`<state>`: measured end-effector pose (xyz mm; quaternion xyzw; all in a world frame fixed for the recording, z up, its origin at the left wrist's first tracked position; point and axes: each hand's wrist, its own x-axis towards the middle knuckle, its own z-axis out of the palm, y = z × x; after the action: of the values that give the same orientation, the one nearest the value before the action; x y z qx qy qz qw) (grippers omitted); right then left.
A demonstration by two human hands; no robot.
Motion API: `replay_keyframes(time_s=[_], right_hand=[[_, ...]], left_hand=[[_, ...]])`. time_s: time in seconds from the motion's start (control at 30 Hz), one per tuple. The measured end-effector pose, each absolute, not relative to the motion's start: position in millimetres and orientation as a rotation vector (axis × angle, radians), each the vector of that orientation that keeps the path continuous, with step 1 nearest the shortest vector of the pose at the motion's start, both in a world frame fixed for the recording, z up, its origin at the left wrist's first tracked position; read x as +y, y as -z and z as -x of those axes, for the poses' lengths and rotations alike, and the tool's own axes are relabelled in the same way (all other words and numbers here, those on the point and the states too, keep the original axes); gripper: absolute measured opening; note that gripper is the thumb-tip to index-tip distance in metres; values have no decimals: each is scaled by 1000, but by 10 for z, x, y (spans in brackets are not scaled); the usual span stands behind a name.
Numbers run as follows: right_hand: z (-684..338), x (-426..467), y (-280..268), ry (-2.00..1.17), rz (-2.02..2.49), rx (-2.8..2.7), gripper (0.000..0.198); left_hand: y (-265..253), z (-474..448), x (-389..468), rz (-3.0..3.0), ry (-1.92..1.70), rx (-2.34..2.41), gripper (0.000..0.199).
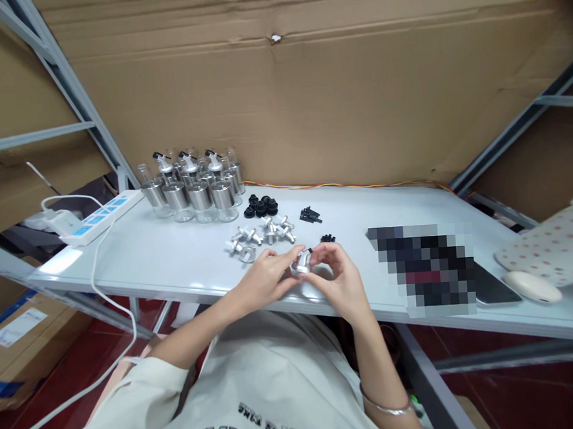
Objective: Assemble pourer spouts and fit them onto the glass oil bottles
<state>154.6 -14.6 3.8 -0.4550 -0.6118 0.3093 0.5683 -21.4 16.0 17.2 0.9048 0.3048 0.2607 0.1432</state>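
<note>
Between my two hands, just above the table's front edge, is a silver-white bottle pourer spout (303,261) with a small black piece at its top. My left hand (269,274) grips it from the left, fingers over the top and thumb below. My right hand (339,277) pinches it from the other side, fingers curled and thumb underneath. Just beyond my hands lie several loose silver-white spouts (270,231), a pile of black stoppers (261,207), some black lever pieces (310,215) and a cluster of tiny black parts (327,238).
Glass bottles with steel sleeves (199,198) stand at the back left, some topped with spouts. A white power strip (103,216) with a cable lies at the left edge. On the right are a blurred-out dark object (430,270), a white computer mouse (532,287) and a dotted bag (545,241).
</note>
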Motion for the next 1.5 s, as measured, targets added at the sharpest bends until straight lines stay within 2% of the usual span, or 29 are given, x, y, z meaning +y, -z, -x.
replay_keyframes(time_s=[0.1, 0.27, 0.47, 0.6, 0.73, 0.9, 1.03, 1.23, 1.5], right_hand=[[-1511, -143, -30, -729, 1042, -1437, 46], [-1507, -142, -27, -855, 1065, -1429, 33], [-1513, -142, -6, -852, 1057, -1455, 39], [-1489, -144, -16, -852, 1041, -1351, 39], [-1466, -138, -31, -853, 1015, -1233, 40], [-1465, -134, -35, -824, 1048, -1254, 35], [-1479, -134, -21, -813, 1057, -1264, 34], [-1474, -143, -29, -802, 1066, -1275, 33], [-1482, -157, -30, -777, 1087, -1284, 32]], left_hand=[[-167, 203, 153, -2688, -821, 840, 50], [-144, 183, 158, -2772, -937, 862, 45], [-133, 162, 132, -2886, -927, 911, 44], [-331, 241, 75, -2897, -962, 911, 46], [-692, 437, 277, -2796, -1048, 1120, 30], [-947, 590, 955, -2811, -657, 1530, 28], [-910, 498, 1400, -2879, -326, 1582, 28], [-795, 362, 1605, -2932, -155, 1534, 24], [-758, 384, 1629, -2969, -118, 1503, 23]])
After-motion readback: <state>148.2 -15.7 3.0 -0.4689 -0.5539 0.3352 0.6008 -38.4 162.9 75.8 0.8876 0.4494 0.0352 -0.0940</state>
